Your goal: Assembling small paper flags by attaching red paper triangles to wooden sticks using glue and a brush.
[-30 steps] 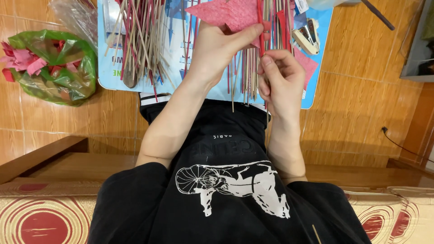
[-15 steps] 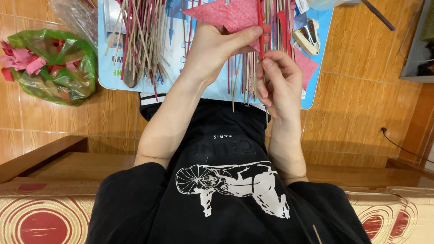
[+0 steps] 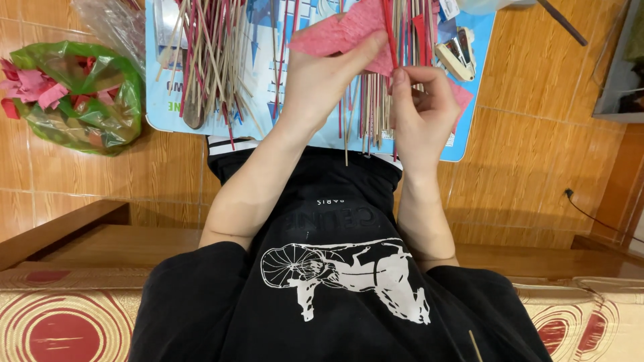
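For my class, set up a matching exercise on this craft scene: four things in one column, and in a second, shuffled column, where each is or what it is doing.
Column one:
1. left hand
2. right hand
3. green plastic bag
4. stapler

Column two:
A. lies on the blue sheet, right of the hands
B. holds pink paper
C. sits on the wooden floor at far left, filled with pink scraps
D. pinches thin sticks

Pairs: 1-B, 2-D, 3-C, 4-A
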